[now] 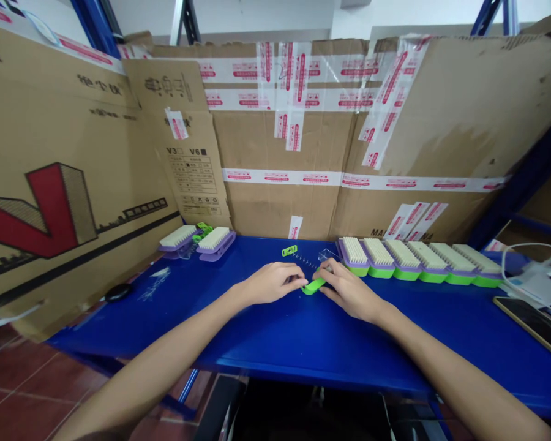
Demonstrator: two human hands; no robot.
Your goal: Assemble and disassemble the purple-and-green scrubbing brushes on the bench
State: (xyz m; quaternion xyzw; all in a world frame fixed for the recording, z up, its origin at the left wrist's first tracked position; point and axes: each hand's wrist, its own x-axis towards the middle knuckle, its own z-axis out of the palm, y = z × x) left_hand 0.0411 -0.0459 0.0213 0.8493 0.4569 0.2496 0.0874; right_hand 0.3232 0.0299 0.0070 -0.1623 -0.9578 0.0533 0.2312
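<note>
A curved bright green plastic part (313, 286) is between my two hands, just above or on the blue table. My right hand (351, 291) grips its right end with thumb and fingers. At the other end, my left hand (273, 283) is closed in a pinch, its fingertips against the part's tip. Just beyond the hands lie a small green piece with openings (289, 250) and a thin coil spring (305, 262). A clear plastic piece (327, 253) shows behind my right fingers, partly covered.
Several brushes with pale bristles and purple-green bodies (404, 263) stand in a row at right. Two purple bristled brush parts (215, 241) and green pieces (204, 230) sit back left. A phone (532, 321) and white charger (526, 278) lie right. Cardboard walls (284, 208) enclose the table (275, 343).
</note>
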